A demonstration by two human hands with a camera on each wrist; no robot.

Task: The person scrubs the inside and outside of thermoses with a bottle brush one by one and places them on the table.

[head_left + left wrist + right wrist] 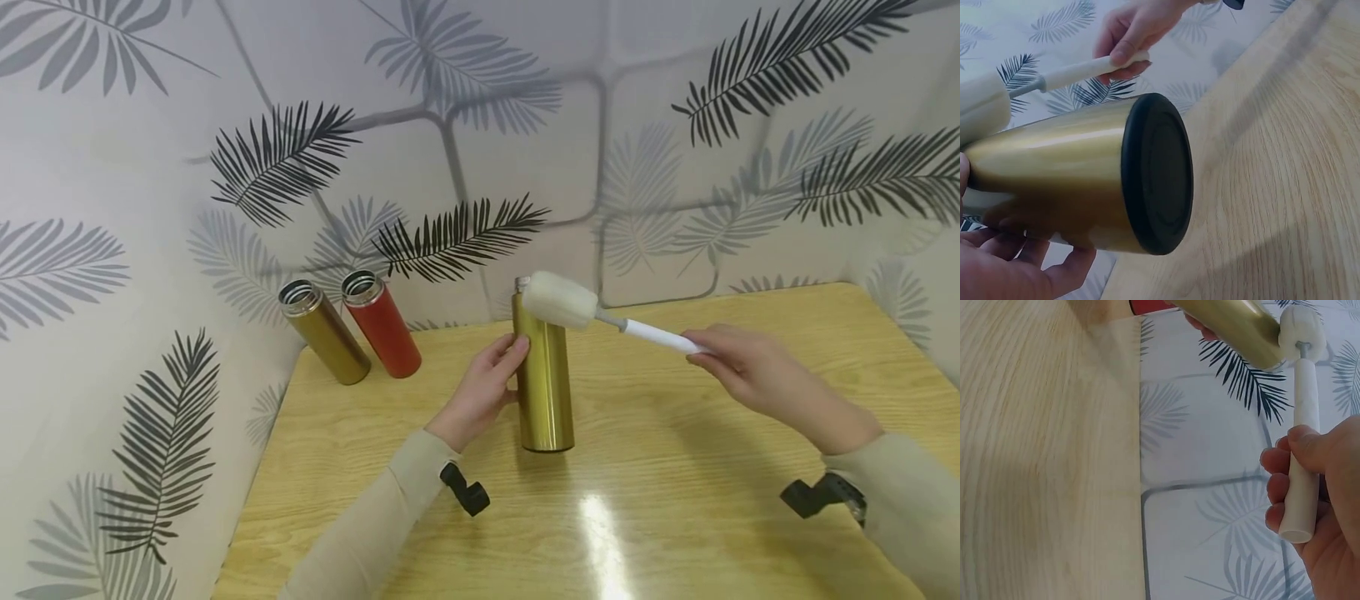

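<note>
Three metal flasks stand on the wooden counter: a gold flask upright near the middle, and a bronze flask and a red flask side by side at the back left, both open-topped. The left hand curls its fingers round the side of the gold flask. The right hand pinches the white handle of the one sponge brush, whose foam head lies at the gold flask's mouth.
</note>
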